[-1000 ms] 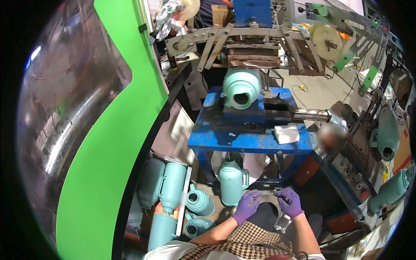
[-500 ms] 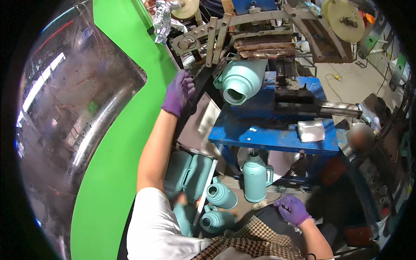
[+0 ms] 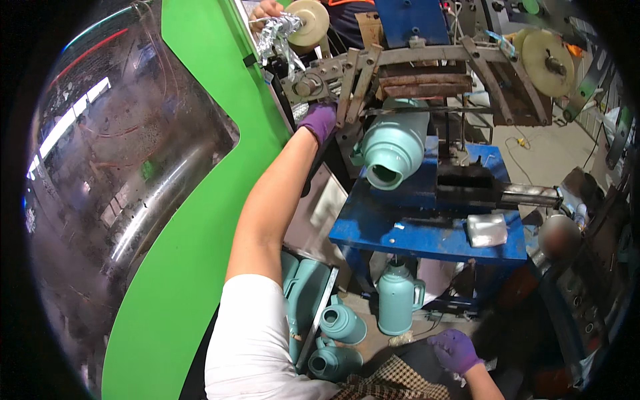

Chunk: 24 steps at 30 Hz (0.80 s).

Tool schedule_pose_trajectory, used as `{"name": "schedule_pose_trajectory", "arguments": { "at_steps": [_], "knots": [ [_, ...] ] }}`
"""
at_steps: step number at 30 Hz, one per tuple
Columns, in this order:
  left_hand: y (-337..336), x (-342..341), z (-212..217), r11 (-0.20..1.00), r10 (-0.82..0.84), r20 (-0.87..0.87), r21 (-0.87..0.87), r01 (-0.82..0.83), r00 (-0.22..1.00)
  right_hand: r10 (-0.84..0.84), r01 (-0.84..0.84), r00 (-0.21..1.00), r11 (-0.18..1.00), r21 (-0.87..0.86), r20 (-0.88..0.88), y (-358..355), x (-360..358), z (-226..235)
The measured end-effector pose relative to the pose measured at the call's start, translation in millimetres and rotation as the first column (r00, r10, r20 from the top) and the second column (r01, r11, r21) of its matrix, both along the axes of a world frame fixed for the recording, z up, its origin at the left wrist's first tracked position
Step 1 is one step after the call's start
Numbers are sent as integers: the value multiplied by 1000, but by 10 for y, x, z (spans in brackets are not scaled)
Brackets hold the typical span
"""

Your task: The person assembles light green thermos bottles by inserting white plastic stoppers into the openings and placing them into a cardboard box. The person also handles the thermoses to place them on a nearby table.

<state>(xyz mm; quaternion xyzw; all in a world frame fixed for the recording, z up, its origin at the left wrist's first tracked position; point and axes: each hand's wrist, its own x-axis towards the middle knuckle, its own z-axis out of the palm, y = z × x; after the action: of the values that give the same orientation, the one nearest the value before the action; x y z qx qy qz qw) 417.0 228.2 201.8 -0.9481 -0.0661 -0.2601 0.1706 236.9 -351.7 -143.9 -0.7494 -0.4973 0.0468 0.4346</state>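
Note:
My left hand (image 3: 319, 123), in a purple glove, reaches up to the machine's metal linkage (image 3: 357, 83). Its fingers are hidden behind the metal parts there. Just to its right, a turquoise thermos flask body (image 3: 395, 148) lies tilted on the blue metal stand (image 3: 373, 235), open mouth facing me, beneath the machine's rusty plates. The left hand does not touch this flask. Low on the right, my right hand (image 3: 457, 351), gloved in purple too, rests over my dark-clothed leg. Its fingers are loosely curled, and nothing shows in them.
A large green panel (image 3: 193, 253) borders my left arm. Under the stand an upright turquoise flask (image 3: 397, 300) stands on the floor, near two tipped ones (image 3: 343, 323). More turquoise bodies (image 3: 310, 287) fill a container. Another person's hand (image 3: 267, 10) is by crumpled foil (image 3: 277, 37).
My left hand has moved right and forward, from beside the green panel to the linkage, where its fingers went out of sight. The view shifted slightly. The right hand stays over my leg.

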Motion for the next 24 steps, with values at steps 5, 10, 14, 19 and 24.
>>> {"name": "schedule_pose_trajectory", "arguments": {
  "at_steps": [5,10,14,19,24],
  "knots": [
    [213,283,67,930,-49,347,-327,169,937,45,-46,998,999,-3,-36,55,9,-31],
    [62,407,-10,832,106,372,-540,122,922,43,-42,998,999,-34,42,62,27,-156],
    [2,367,-27,919,7,344,-374,130,939,7,4,992,996,-86,126,57,10,-82],
    [169,397,-24,981,-6,440,-171,90,898,14,-5,994,996,-90,108,84,-2,-86],
    [293,451,42,984,9,422,-165,67,906,25,-18,998,993,-117,61,110,-17,-95]
  ]
}}
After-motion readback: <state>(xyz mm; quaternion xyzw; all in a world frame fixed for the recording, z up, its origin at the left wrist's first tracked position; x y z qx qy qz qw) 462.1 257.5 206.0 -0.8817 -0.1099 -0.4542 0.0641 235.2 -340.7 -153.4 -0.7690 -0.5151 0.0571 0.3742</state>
